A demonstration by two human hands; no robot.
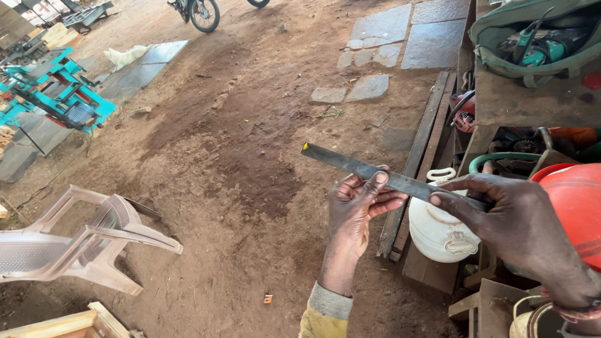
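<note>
A long flat dark metal bar (341, 161) with a yellow-tipped far end is held level over the dirt floor. My left hand (357, 209) grips it near the middle, thumb on top and fingers curled beneath. My right hand (516, 222) holds the near end, with the index finger stretched along the bar. A yellow and grey sleeve cuff (325, 310) shows at my left wrist.
A white plastic jerrycan (438, 235) stands below the bar beside wooden planks (426, 134). An orange-red round object (576, 203) sits at right. Shelves with a green tool bag (532, 44) fill the upper right. An overturned plastic chair (81, 241) lies at left, with a teal machine (56, 94) beyond.
</note>
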